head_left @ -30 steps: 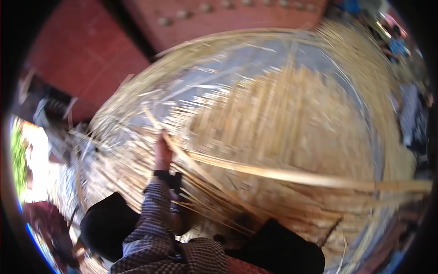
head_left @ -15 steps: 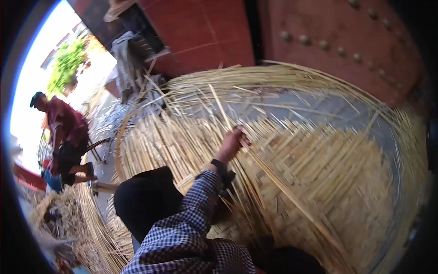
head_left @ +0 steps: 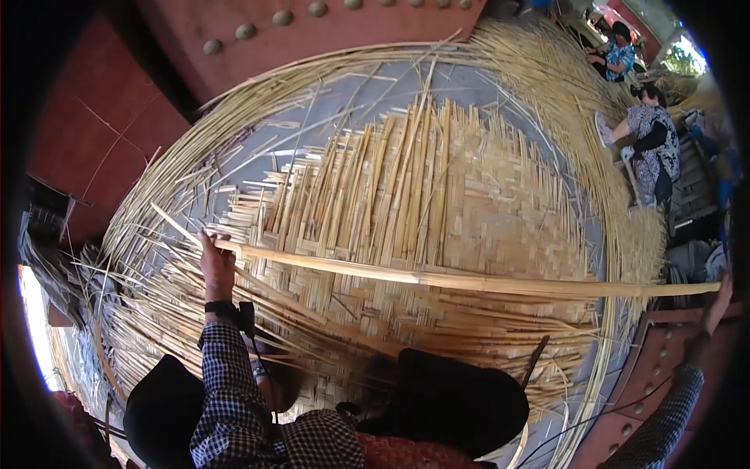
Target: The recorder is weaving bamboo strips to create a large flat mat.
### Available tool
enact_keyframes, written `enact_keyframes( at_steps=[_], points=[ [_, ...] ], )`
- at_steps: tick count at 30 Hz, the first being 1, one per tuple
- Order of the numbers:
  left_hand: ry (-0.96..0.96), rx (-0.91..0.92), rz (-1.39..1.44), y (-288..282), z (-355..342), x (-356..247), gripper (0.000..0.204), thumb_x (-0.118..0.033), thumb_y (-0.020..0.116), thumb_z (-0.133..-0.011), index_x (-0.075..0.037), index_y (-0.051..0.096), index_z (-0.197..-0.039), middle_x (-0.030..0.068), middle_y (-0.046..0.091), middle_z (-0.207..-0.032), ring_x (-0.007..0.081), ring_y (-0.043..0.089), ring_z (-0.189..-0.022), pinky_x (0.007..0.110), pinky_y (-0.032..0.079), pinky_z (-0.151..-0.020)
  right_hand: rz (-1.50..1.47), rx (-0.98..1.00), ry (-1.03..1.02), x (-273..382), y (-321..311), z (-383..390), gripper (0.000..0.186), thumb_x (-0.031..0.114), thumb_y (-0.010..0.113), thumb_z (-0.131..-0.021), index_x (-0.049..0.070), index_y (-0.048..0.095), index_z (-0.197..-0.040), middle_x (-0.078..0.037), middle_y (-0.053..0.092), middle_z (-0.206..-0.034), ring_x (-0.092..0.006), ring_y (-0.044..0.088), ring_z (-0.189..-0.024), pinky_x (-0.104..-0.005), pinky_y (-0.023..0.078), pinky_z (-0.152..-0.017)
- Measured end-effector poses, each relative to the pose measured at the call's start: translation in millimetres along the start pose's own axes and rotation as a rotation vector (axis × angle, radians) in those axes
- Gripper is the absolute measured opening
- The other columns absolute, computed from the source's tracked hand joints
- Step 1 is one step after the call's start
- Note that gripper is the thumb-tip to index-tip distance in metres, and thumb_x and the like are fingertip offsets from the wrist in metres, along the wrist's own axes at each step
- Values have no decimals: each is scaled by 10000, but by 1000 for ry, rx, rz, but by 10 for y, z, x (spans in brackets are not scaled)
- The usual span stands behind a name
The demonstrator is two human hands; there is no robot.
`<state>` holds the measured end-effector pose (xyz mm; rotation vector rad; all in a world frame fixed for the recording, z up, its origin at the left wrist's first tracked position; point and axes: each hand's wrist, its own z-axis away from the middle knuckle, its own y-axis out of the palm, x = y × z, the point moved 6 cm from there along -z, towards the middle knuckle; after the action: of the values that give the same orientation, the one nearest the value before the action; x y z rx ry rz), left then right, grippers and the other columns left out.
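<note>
A long, pale split reed strip [head_left: 437, 279] stretches nearly level across the view, above a half-woven reed mat [head_left: 512, 187]. My left hand [head_left: 218, 267] is closed round it near its left end, with a thin tip sticking out past the fingers. At the far right rim my right hand [head_left: 716, 302] holds the other end; its fingers are small and partly dark there. Below the strip, loose unwoven reed strips [head_left: 500, 320] fan out over the near part of the mat, in front of my knees [head_left: 453, 402].
Bundled reeds [head_left: 539, 86] curve round the mat's far and right sides. Red studded panels [head_left: 312, 31] stand at the back, with another studded panel [head_left: 652, 367] at lower right. Two people sit at upper right, one in a patterned outfit [head_left: 655, 144]. Grey floor shows between mat and bundles.
My view has swung to the right. The strip in my left hand, slanted before, now lies nearly level. My right hand has come into view at its other end.
</note>
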<state>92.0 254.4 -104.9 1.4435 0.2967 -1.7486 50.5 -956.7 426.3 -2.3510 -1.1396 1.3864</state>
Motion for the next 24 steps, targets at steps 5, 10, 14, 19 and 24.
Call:
enact_keyframes(
  at_steps=[5,10,14,19,24],
  points=[
    [-78,-746,-1054,-592,137,188,799,-495,679,-881,89,408,-1355,291,528,-1261,387,537,-1151,511,415,-1001,9,993,-75,2715,806,1083,597,-12,535,-808,101,508,-1394,-191,434,-1453,-372,393,-1355,-478,349,-1129],
    [-74,158,-524,550,539,634,325,-263,616,-930,-25,596,-1150,104,678,-1034,190,662,-927,307,534,-751,-1223,643,-278,6546,-299,830,354,114,622,-866,4,607,-1202,-195,599,-1227,-359,539,-1177,-441,429,-1041],
    [-530,1016,-718,1616,1424,1041,249,-276,569,-973,-66,645,-1082,21,694,-932,118,668,-869,259,528,-691,-1315,539,-668,8269,-1558,813,313,298,703,-856,80,633,-1069,-109,630,-1063,-253,594,-1041,-400,504,-924],
    [-730,1412,-1133,1844,1873,1376,275,-295,591,-977,-103,697,-1142,-5,716,-943,80,652,-801,236,506,-666,-1245,608,-828,8742,-1711,841,144,181,622,-920,81,602,-1021,-74,598,-1021,-221,572,-1027,-350,509,-887],
    [85,929,-1127,2218,950,1535,312,-281,624,-953,-145,682,-1229,62,727,-875,159,694,-770,324,562,-675,-1386,370,-212,8214,-993,436,121,117,609,-931,79,593,-1044,-68,575,-914,-187,588,-798,-319,546,-668]
  ],
)
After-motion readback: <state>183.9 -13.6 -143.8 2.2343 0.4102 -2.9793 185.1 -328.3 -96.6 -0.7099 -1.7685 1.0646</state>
